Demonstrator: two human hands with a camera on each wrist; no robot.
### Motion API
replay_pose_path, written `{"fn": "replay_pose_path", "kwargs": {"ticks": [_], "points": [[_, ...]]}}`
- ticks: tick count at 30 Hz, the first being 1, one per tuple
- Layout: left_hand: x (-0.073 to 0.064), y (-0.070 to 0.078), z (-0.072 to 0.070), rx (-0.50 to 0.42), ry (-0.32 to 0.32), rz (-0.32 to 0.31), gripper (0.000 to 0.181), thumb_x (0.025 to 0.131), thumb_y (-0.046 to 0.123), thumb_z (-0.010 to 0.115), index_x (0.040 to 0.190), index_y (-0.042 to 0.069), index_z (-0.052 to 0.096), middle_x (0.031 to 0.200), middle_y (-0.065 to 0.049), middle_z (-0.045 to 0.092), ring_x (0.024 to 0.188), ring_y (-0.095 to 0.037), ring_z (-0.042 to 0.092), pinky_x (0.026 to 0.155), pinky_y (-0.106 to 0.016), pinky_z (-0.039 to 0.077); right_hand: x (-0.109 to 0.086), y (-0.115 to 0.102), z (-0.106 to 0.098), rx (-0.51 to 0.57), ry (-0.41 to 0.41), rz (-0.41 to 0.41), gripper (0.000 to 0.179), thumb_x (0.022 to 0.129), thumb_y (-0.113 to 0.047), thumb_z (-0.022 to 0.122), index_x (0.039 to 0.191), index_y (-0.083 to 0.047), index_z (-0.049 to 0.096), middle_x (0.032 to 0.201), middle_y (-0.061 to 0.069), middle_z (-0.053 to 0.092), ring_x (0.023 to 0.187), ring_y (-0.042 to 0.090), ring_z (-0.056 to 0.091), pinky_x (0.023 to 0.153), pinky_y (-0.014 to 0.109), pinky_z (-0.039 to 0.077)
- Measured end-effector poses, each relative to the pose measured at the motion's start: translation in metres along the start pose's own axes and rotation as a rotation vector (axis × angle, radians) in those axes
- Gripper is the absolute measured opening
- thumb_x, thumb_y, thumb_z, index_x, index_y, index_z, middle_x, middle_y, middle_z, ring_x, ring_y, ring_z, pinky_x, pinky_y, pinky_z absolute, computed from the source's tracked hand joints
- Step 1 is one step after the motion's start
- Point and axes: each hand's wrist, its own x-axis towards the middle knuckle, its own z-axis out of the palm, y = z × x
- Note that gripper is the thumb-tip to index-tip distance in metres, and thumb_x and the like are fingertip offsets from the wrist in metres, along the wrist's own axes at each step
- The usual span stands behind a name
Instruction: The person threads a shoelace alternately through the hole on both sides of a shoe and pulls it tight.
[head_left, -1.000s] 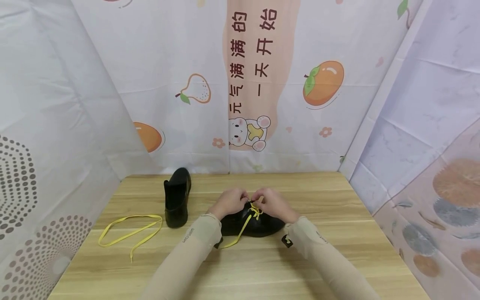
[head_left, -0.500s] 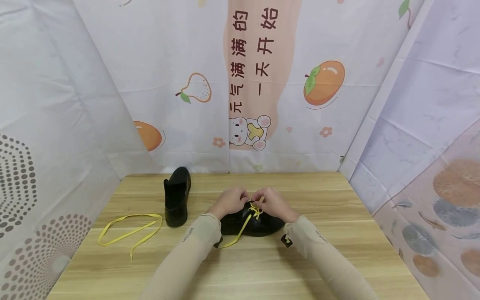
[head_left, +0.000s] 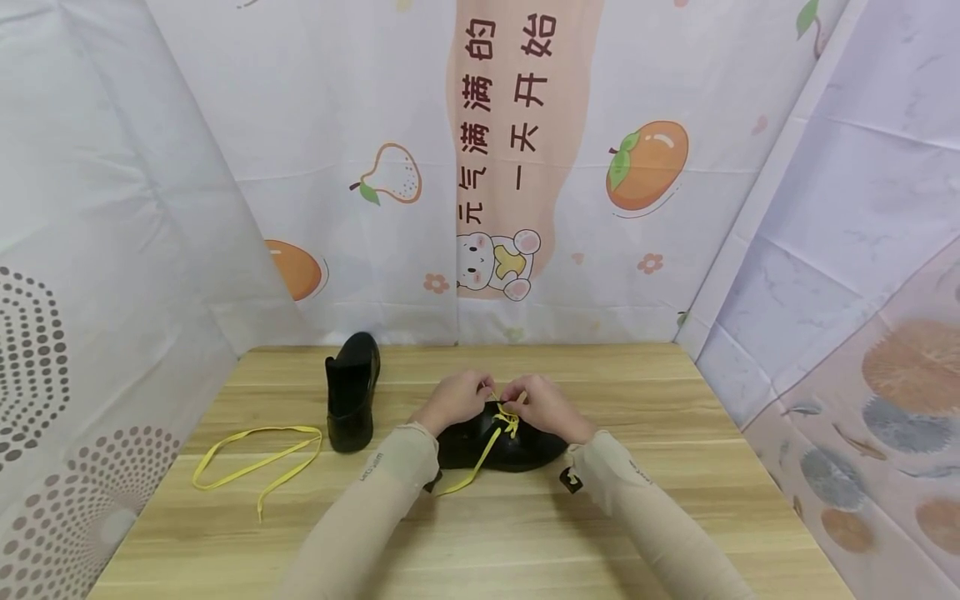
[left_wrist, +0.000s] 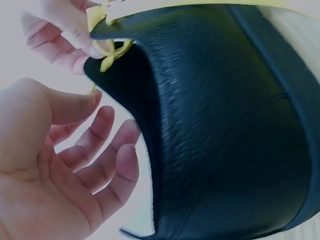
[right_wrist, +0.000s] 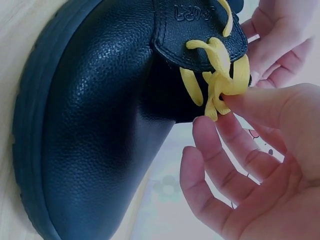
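A black leather shoe [head_left: 517,454] stands at the middle of the table, its toe toward the right, with a yellow shoelace [head_left: 485,458] threaded through it. My left hand [head_left: 456,402] is at the shoe's opening. Between its thumb and forefinger it pinches a strand of the lace, a bit of which shows at the thumb tip [left_wrist: 93,96]. Across from it, my right hand [head_left: 547,408] pinches the lace by the eyelets with thumb and forefinger. Loops of yellow lace [right_wrist: 218,65] cross the shoe's tongue flap [right_wrist: 187,37]. One long lace end hangs down the near side onto the table.
A second black shoe [head_left: 352,400], without a visible lace, stands at the back left. A loose yellow shoelace [head_left: 255,475] lies curved on the left of the wooden table [head_left: 675,517]. Printed curtains [head_left: 300,167] enclose the back and sides.
My left hand has shifted slightly up and away from the shoe, and a short strand of lace now shows below its fingertips. My right hand stays about where it was.
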Motion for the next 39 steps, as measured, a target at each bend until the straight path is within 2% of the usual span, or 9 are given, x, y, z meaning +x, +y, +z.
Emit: {"fn": "replay_pose_path", "kwargs": {"ticks": [6, 10, 14, 17, 23, 26, 31, 35, 39], "points": [[0.001, 0.0, -0.013, 0.005, 0.058, -0.033, 0.013, 0.103, 0.014, 0.058, 0.102, 0.011, 0.071, 0.097, -0.003, 0.069, 0.082, -0.019, 0.062, 0.079, -0.041, 0.052, 0.001, 0.0, 0.001, 0.005, -0.004, 0.0, 0.007, 0.091, -0.005, 0.075, 0.088, -0.011, 0.076, 0.082, -0.005, 0.07, 0.067, 0.009, 0.061, 0.066, 0.029, 0.052], [0.001, -0.002, -0.024, 0.005, 0.137, -0.047, 0.014, 0.103, 0.013, 0.057, 0.103, 0.007, 0.07, 0.097, -0.005, 0.069, 0.084, -0.021, 0.063, 0.08, -0.041, 0.052, 0.001, 0.001, 0.001, 0.011, -0.009, 0.002, 0.007, 0.09, -0.005, 0.076, 0.087, -0.012, 0.076, 0.081, -0.006, 0.07, 0.067, 0.007, 0.061, 0.066, 0.028, 0.052], [0.001, -0.003, -0.034, -0.035, 0.218, -0.113, 0.016, 0.104, 0.014, 0.055, 0.107, 0.008, 0.07, 0.096, -0.005, 0.068, 0.083, -0.022, 0.061, 0.078, -0.042, 0.051, 0.0, 0.0, 0.001, 0.018, -0.011, 0.0, 0.007, 0.09, -0.005, 0.076, 0.088, -0.011, 0.076, 0.081, -0.005, 0.07, 0.067, 0.006, 0.06, 0.066, 0.028, 0.052], [0.0, -0.004, -0.036, -0.057, 0.233, -0.157, 0.017, 0.105, 0.015, 0.054, 0.109, 0.008, 0.069, 0.094, -0.005, 0.068, 0.078, -0.022, 0.059, 0.076, -0.04, 0.051, 0.0, -0.001, 0.0, 0.015, -0.012, 0.006, 0.006, 0.09, -0.005, 0.075, 0.089, -0.01, 0.076, 0.082, -0.004, 0.07, 0.066, 0.006, 0.06, 0.066, 0.029, 0.052], [0.0, -0.007, -0.026, -0.007, 0.13, -0.103, 0.032, 0.104, 0.013, 0.052, 0.134, 0.004, 0.059, 0.107, -0.01, 0.069, 0.081, -0.021, 0.064, 0.08, -0.039, 0.053, 0.0, -0.001, 0.0, 0.014, -0.024, 0.026, 0.005, 0.091, -0.005, 0.075, 0.09, -0.011, 0.076, 0.083, -0.004, 0.071, 0.063, 0.005, 0.059, 0.065, 0.029, 0.052], [-0.001, -0.003, -0.021, -0.017, 0.005, -0.042, 0.037, 0.104, 0.011, 0.053, 0.14, 0.005, 0.057, 0.118, -0.012, 0.068, 0.097, -0.024, 0.066, 0.089, -0.042, 0.052, 0.0, -0.001, 0.0, 0.014, -0.025, 0.025, 0.006, 0.091, -0.005, 0.075, 0.09, -0.011, 0.076, 0.083, -0.004, 0.071, 0.063, 0.004, 0.058, 0.065, 0.029, 0.052], [-0.004, 0.001, -0.016, -0.041, -0.215, 0.054, 0.033, 0.105, 0.005, 0.049, 0.131, 0.01, 0.068, 0.128, -0.008, 0.067, 0.122, -0.026, 0.061, 0.103, -0.045, 0.046, 0.001, -0.001, 0.002, 0.015, -0.011, 0.016, 0.005, 0.092, -0.008, 0.075, 0.089, -0.011, 0.077, 0.086, -0.003, 0.072, 0.063, 0.004, 0.059, 0.065, 0.028, 0.052], [-0.003, -0.001, -0.012, -0.02, -0.246, 0.071, 0.028, 0.105, 0.006, 0.049, 0.123, 0.01, 0.071, 0.122, -0.005, 0.069, 0.117, -0.023, 0.062, 0.101, -0.042, 0.047, 0.001, 0.0, 0.002, 0.019, -0.012, 0.006, 0.006, 0.092, -0.008, 0.075, 0.088, -0.011, 0.077, 0.086, -0.003, 0.072, 0.063, 0.003, 0.06, 0.064, 0.027, 0.052], [-0.004, -0.003, -0.011, -0.023, -0.244, 0.061, 0.017, 0.105, 0.011, 0.053, 0.113, 0.008, 0.068, 0.107, -0.005, 0.068, 0.097, -0.02, 0.063, 0.09, -0.041, 0.05, 0.0, 0.0, 0.001, 0.025, -0.02, -0.004, 0.008, 0.09, -0.006, 0.076, 0.086, -0.012, 0.076, 0.083, -0.004, 0.071, 0.061, 0.005, 0.059, 0.063, 0.028, 0.051]]}}
